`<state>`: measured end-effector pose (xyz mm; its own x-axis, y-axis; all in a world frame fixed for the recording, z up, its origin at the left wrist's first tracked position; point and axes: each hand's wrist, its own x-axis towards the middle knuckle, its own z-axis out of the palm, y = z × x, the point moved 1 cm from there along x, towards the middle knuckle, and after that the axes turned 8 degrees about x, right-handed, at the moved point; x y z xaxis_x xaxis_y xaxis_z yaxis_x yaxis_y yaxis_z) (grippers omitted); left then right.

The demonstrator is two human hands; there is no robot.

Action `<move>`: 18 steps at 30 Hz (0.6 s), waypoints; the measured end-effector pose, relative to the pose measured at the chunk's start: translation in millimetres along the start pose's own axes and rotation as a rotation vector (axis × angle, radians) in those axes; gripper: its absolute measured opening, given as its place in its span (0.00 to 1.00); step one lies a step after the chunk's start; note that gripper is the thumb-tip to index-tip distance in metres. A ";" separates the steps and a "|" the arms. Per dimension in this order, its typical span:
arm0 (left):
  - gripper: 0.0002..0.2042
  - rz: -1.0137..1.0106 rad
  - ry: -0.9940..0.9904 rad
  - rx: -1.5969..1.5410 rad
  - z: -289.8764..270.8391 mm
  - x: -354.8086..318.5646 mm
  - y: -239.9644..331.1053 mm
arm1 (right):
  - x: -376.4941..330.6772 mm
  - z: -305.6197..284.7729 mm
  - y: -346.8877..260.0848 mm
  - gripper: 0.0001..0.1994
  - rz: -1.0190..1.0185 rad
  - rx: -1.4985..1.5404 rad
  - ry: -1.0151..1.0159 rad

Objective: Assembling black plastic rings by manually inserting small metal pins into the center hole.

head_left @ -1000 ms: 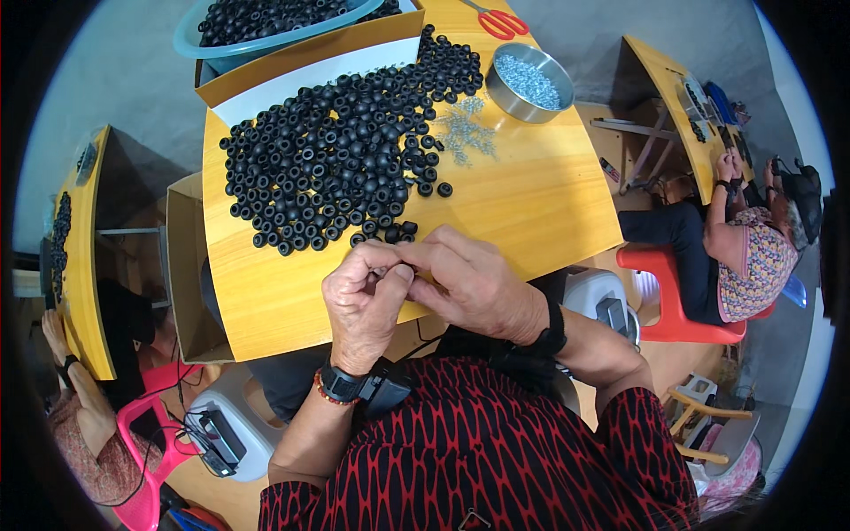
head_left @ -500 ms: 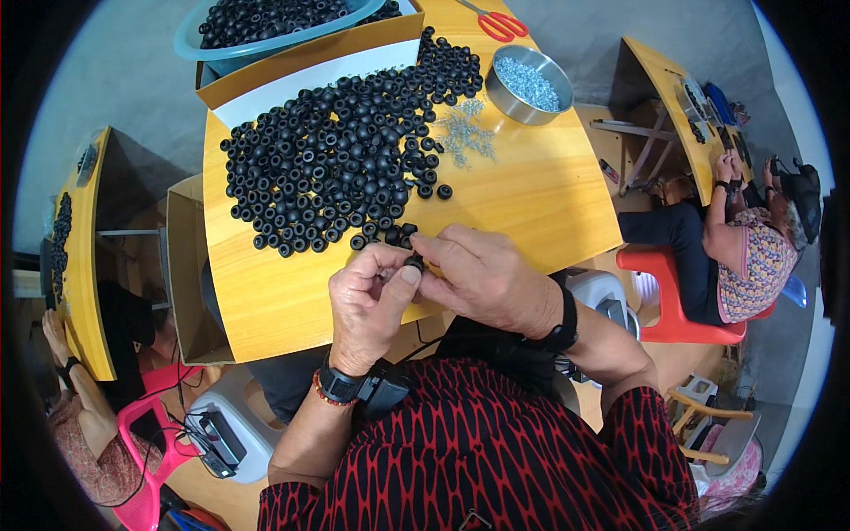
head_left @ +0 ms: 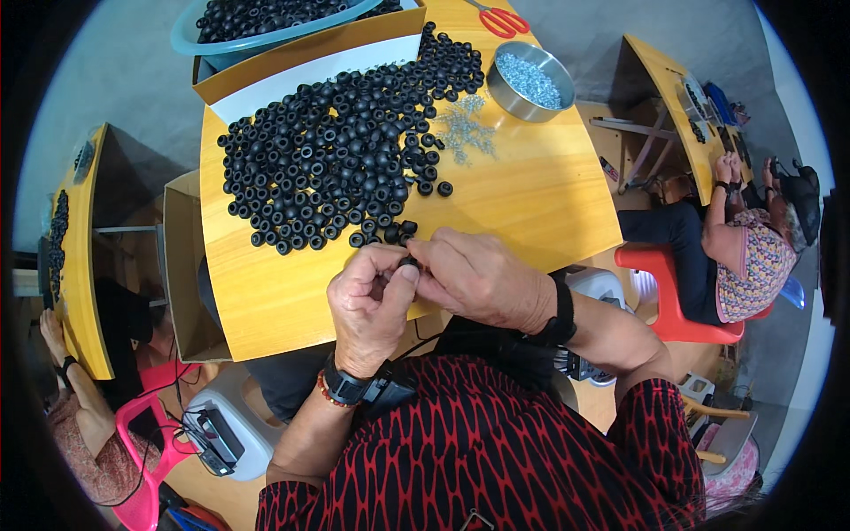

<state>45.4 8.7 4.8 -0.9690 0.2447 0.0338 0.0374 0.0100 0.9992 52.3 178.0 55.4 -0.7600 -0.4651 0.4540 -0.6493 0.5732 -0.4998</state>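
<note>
Close together at the table's near edge, both my hands are closed around one small round black piece (head_left: 408, 262). My left hand (head_left: 367, 296) pinches it between thumb and fingers. From the other side, the fingertips of my right hand (head_left: 482, 279) press against it; whether they also hold something tiny is hidden. Just beyond my fingers lie a few loose black pieces (head_left: 392, 233). Past those spreads a large pile of the same black ring-like pieces (head_left: 328, 159), many with a hole showing. Small clear pieces (head_left: 465, 130) lie scattered right of the pile.
A metal bowl (head_left: 567, 99) of pale bluish bits stands at the far right, near red-handled scissors (head_left: 503, 22). Behind the pile are an open box (head_left: 310, 75) and a blue basin (head_left: 183, 40). A carton (head_left: 184, 292) stands left. Co-workers (head_left: 753, 265) sit at side tables.
The view has shifted slightly. My hands stay together on the black piece, which has turned or sunk a little between my fingers. Nothing else has visibly moved.
</note>
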 end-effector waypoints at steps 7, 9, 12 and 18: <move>0.02 0.066 0.061 -0.002 3.5 0.6 -2.3 | 4.4 0.5 2.8 0.12 -0.023 -0.062 -0.044; 0.02 0.127 0.049 0.110 1.8 1.8 -0.9 | 6.9 -2.3 1.6 0.10 -0.022 -0.073 -0.091; 0.02 0.084 0.054 0.020 1.3 0.5 1.3 | 8.7 -1.4 0.7 0.09 -0.007 -0.015 -0.096; 0.02 0.044 0.031 -0.054 2.9 0.7 2.1 | -0.7 5.4 1.1 0.09 0.093 0.057 -0.014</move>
<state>45.5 11.7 6.8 -0.9738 0.2135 0.0779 0.0681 -0.0530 0.9963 51.9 175.3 50.5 -0.8172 -0.4213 0.3933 -0.5760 0.5751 -0.5809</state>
